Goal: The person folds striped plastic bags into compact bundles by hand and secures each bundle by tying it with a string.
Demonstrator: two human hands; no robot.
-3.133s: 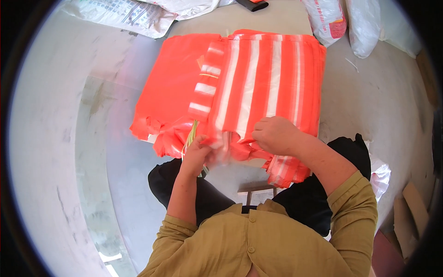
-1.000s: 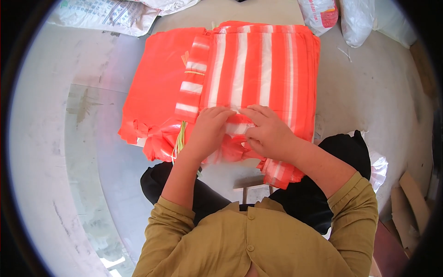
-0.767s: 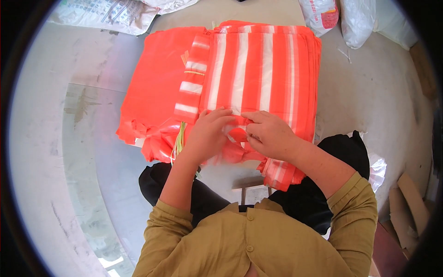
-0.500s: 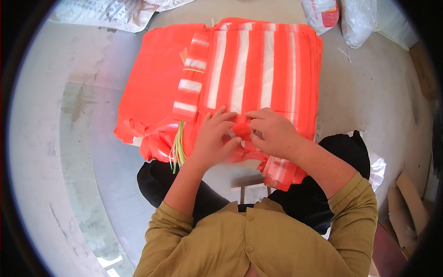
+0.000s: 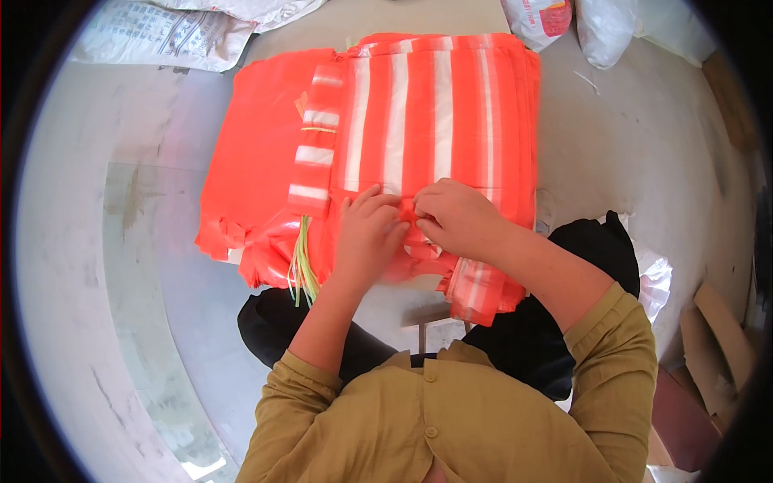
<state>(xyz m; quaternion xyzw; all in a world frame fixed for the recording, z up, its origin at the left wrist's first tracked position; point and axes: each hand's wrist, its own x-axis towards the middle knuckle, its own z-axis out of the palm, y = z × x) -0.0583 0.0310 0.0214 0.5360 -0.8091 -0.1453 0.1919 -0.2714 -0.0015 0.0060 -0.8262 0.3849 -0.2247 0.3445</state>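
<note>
A thick stack of orange-and-white striped plastic bags (image 5: 435,129) lies flat on the grey concrete floor (image 5: 644,169), directly ahead of the seated person. Both hands meet at its near edge. The left hand (image 5: 369,233) presses down with fingers curled, tips pinching a fold of the orange film. The right hand (image 5: 459,219) is closed likewise, its fingers (image 5: 425,216) gripping the same fold, touching the left fingertips. Just left of the left fingers hangs a bunch of yellow-green plastic ties (image 5: 301,266). Beyond the stack lie white woven sacks (image 5: 161,32).
</note>
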